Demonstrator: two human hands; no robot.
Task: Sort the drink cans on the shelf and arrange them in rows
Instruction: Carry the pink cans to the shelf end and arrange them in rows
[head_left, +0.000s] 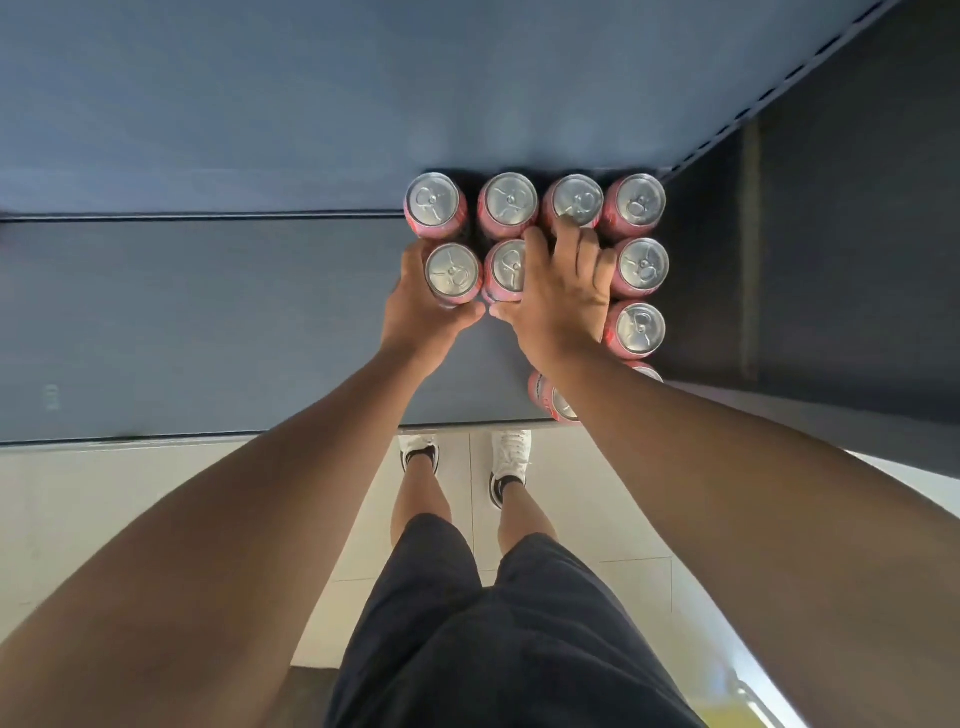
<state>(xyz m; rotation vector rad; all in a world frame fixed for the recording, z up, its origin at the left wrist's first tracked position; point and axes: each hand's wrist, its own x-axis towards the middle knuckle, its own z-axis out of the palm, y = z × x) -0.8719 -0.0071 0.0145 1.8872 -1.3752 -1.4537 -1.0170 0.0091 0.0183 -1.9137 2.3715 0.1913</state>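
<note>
Red drink cans (506, 200) with silver tops stand upright on a dark shelf (208, 322), four in a back row and more in front. Your left hand (415, 306) curls its fingers (413, 254) round the side of the leftmost second-row can (452, 270). Your right hand (561, 291) lies over the neighbouring cans, its fingers bent and slightly spread, with the tips touching a back-row can (575, 200). You cannot tell whether they grip one underneath. The cans are probably full, so weighty, rigid and slick: take each round its middle.
</note>
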